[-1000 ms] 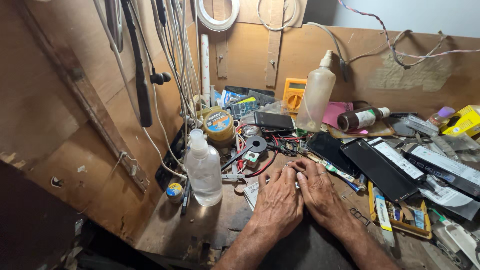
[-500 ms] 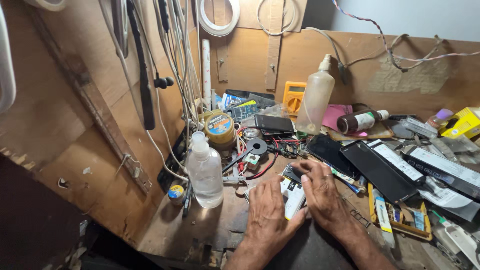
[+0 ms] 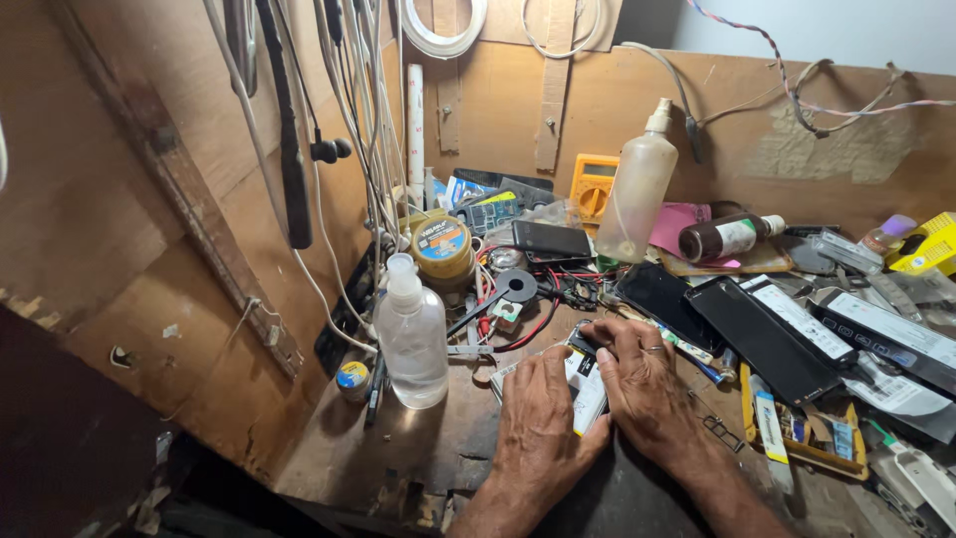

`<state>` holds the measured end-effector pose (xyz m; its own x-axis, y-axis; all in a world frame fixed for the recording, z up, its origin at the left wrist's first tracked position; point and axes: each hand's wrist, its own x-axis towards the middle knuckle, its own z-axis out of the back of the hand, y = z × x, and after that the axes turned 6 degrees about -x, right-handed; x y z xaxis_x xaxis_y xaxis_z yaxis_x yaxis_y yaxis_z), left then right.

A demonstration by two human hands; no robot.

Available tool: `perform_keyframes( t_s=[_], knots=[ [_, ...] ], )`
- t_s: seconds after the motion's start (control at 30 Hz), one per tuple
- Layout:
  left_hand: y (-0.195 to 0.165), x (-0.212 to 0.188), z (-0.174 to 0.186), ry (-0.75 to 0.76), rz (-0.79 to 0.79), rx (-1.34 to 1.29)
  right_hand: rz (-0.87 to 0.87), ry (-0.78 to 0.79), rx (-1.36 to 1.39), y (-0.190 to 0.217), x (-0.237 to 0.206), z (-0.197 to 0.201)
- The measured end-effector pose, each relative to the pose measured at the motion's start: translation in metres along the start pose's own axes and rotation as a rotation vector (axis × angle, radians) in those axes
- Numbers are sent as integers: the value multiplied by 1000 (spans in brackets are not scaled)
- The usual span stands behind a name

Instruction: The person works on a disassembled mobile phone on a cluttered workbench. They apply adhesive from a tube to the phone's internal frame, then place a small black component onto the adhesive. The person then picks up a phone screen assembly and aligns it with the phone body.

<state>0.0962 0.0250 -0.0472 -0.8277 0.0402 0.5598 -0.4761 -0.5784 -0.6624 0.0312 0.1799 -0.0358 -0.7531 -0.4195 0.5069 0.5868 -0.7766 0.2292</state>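
Both hands are pressing flat on a small white-labelled phone part [image 3: 583, 384], pinning it steady; left hand [image 3: 538, 423] at seven o'clock, right hand [image 3: 647, 384] at three; clear bottle [image 3: 413, 334] standing at nine.

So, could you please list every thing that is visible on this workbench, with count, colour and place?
flat white part: 1, white, under both hands
clear bottle: 1, clear, left of hands
spray bottle: 1, cloudy white, back centre
meter: 1, orange, back wall
brown bottle: 1, lying, right of spray bottle
black panels: several, right side
cables: many, hanging at left
left hand: 1, on the part
right hand: 1, on the part
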Motion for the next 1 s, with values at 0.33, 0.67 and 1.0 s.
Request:
perform_keyframes(
  t_s=[0.33,0.67,1.0],
  knots=[
    [1,1,-1,-25,-26,-7,39,-4,-48,0,1,-2],
    [1,-1,-1,-6,21,7,124,-26,-102,0,-1,0],
    [-3,-4,1,4,24,-32,-27,-48,59,3,-5,4]
  ],
)
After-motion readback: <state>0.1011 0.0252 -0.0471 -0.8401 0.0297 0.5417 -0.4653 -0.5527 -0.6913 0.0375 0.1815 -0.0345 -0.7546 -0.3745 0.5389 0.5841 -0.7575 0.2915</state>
